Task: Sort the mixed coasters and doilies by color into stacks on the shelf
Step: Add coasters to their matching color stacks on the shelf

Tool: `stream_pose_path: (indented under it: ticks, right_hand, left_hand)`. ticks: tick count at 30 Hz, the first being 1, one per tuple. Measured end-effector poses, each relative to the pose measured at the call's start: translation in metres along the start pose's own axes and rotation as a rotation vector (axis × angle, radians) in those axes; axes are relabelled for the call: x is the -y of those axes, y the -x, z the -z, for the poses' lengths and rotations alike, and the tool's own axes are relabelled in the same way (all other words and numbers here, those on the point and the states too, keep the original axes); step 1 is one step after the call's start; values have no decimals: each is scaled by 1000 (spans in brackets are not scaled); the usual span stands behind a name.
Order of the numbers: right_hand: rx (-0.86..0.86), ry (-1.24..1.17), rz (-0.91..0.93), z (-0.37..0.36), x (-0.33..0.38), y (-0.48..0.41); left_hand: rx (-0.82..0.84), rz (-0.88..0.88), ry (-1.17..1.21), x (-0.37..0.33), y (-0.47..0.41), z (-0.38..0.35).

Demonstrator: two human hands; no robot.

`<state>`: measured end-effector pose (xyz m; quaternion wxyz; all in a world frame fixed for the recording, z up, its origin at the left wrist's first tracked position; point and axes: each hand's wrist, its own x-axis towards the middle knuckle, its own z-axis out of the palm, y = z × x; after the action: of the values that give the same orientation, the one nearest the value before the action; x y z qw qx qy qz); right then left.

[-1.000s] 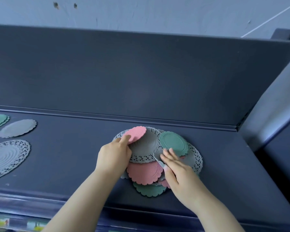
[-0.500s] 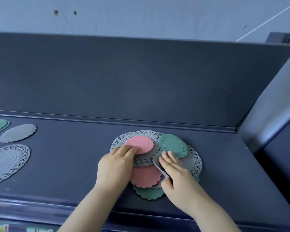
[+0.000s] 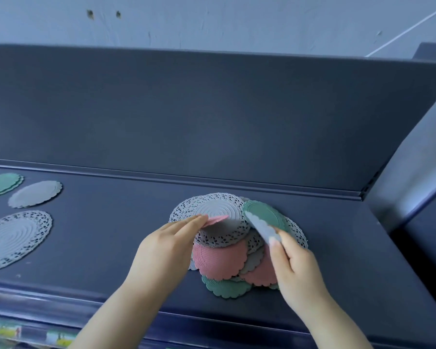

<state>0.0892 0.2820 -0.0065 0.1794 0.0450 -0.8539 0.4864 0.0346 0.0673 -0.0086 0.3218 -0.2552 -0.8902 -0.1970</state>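
A mixed pile of coasters and doilies lies on the dark shelf [image 3: 111, 238]: a grey lace doily [image 3: 217, 210] on top, a green coaster [image 3: 264, 214] to its right, a pink coaster [image 3: 219, 260] and another green coaster [image 3: 227, 288] in front. My left hand [image 3: 166, 248] pinches a small pink coaster [image 3: 215, 220] by its edge, tilted over the grey doily. My right hand [image 3: 295, 268] holds a grey coaster [image 3: 264, 227] lifted on edge above the pile's right side.
At the far left of the shelf lie sorted pieces: a green stack [image 3: 1, 183], a grey coaster [image 3: 34, 193] and a large grey lace doily [image 3: 13, 238]. A dark back panel [image 3: 212, 117] rises behind. A slanted side panel [image 3: 413, 187] closes the right end.
My left hand has pulled the small pink coaster back and tilted it up. My right hand has lifted the grey coaster out of the pile onto its edge.
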Motion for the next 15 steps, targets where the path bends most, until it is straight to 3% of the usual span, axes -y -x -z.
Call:
stream_pose_path:
  ticks: [6,15]
  right_hand:
    - [-73,-97,15,-13,29,-12]
    - [-30,-66,-7,-66,67,-7]
  left_hand:
    - [-16,-32,151,10,4,25]
    - [-47,-30,133,58,28,52]
